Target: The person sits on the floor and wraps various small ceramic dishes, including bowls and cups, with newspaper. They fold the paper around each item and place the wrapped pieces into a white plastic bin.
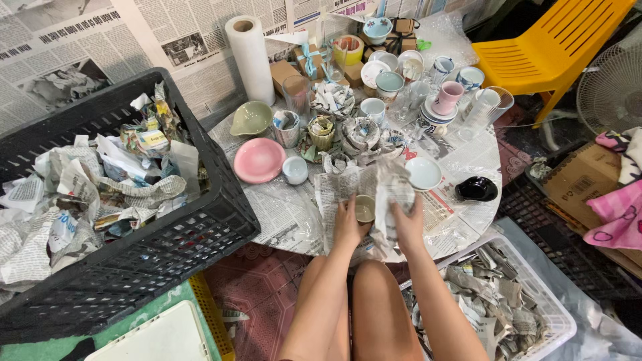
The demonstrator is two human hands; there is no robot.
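Left hand (pixel 348 226): fingers clamped on a small cup (pixel 364 208) at the near table (pixel 468 160) edge
Right hand (pixel 408 224): fingers closed on crumpled newspaper (pixel 388 190) beside the cup
Risk: the cup could be dropped off the near edge if grip slips on paper
Room: crowded by crockery behind; black crate (pixel 221 200) left, white basket (pixel 555 314) right

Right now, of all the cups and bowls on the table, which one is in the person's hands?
The small beige cup, held by the left hand against crumpled newspaper gripped by the right hand; the others stand untouched farther back.
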